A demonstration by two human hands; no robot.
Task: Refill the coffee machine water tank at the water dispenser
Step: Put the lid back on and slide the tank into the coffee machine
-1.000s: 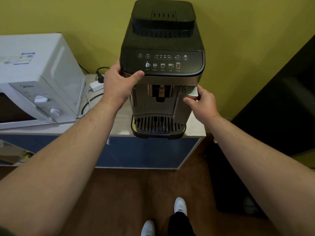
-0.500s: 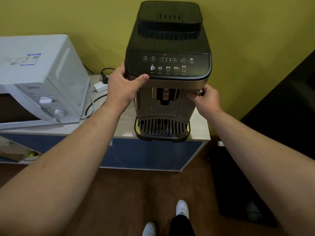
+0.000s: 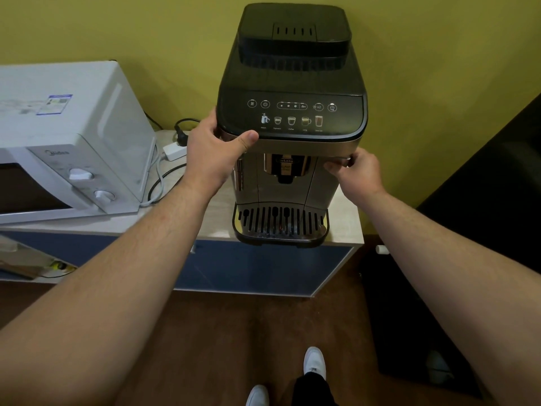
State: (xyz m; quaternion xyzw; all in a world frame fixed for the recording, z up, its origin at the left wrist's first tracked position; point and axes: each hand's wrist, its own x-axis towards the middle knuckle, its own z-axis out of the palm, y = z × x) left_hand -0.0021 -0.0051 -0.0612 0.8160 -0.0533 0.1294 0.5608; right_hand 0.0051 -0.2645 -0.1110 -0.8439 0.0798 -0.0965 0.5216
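Observation:
The coffee machine (image 3: pixel 292 83), black on top with a silver front, stands at the right end of a low cabinet (image 3: pixel 347 224). My left hand (image 3: pixel 213 153) grips its front left corner, thumb on the silver band under the control panel. My right hand (image 3: pixel 357 174) pinches the top edge of the water tank (image 3: pixel 322 186), the silver panel at the machine's front right. The tank sits in the machine body and only its front face shows. No water dispenser is in view.
A white microwave (image 3: pixel 73 136) stands left of the machine, with a white power strip (image 3: pixel 175 149) and cables between them. The drip tray (image 3: pixel 281 227) overhangs the cabinet's front edge. A large dark object (image 3: pixel 483 200) fills the right side. My feet stand on brown floor below.
The tank panel stood slightly out from the machine front one second ago and now lies flush. My right hand moved up and in with it. My left hand kept its grip.

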